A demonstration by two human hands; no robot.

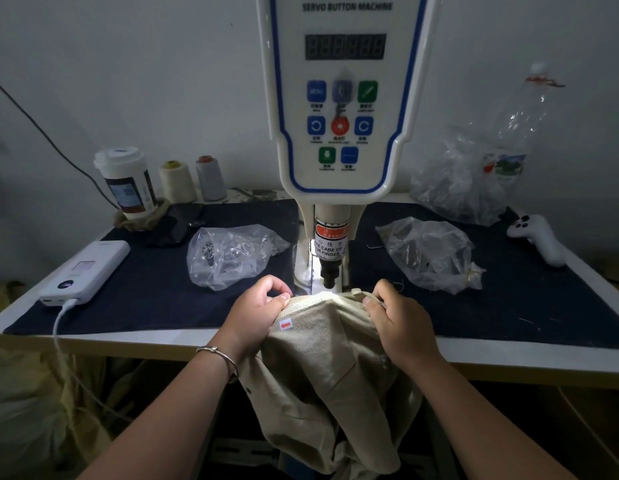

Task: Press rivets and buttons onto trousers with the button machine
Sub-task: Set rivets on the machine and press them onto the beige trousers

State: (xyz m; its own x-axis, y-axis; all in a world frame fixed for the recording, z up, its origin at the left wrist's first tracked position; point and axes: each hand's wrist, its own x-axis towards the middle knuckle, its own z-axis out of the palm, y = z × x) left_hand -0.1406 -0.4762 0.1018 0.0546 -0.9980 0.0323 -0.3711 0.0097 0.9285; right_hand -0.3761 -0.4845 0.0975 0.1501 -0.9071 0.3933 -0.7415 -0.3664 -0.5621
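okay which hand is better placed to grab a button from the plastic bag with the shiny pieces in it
Left. The left hand grips the trousers just below that plastic bag; the right hand lies across the machine's punch from it.

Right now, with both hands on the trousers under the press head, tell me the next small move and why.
Probably slide the trousers a touch further in, so the lit waistband edge sits squarely under the press head. The left hand and right hand grip the fabric close on either side of the head, so keep fingertips back; the warning label says as much.

Both hands forward, left hand [258, 308] pinching, right hand [398, 318] gripping
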